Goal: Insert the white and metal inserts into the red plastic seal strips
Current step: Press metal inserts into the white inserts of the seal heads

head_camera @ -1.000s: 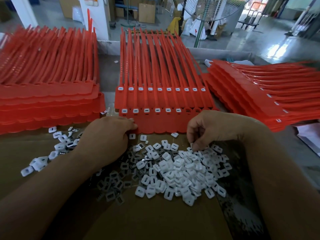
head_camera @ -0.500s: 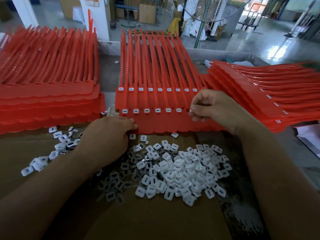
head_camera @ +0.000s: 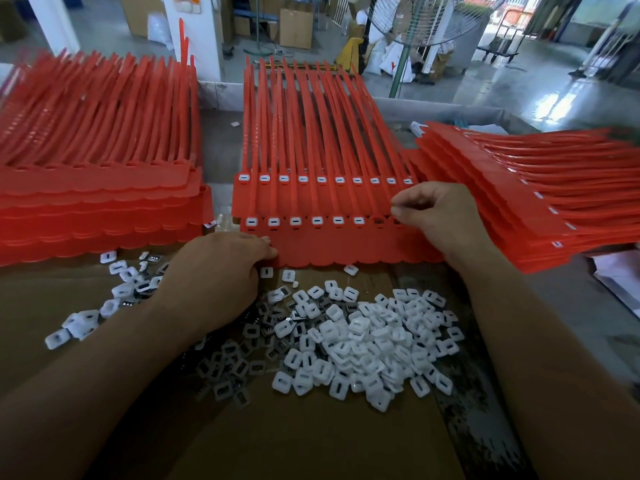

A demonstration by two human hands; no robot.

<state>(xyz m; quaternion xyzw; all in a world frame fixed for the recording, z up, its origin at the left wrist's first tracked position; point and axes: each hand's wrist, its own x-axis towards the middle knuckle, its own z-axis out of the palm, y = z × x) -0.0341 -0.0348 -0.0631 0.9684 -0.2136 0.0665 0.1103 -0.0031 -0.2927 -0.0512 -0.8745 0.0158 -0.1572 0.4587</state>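
Brown cardboard sheet [head_camera: 311, 445]: spread over the counter, nearest the viewer.
Red seal strips [head_camera: 346, 245]: three stacks are seen. In the middle stack's front row, six white inserts are seated, counted from the left.
White inserts [head_camera: 363, 341]: heaped loose just before the middle stack.
Metal inserts [head_camera: 225, 372]: scattered at the heap's left edge.
Left hand [head_camera: 214, 282]: grip curled, with the middle stack's near left corner held down.
Right hand [head_camera: 440, 213]: grip drawn into a pinch over the front row's right end. What is pinched cannot be told.

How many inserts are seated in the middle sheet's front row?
6 inserts, side by side from the row's left end; the next socket shows no white; the right hand may hide others.
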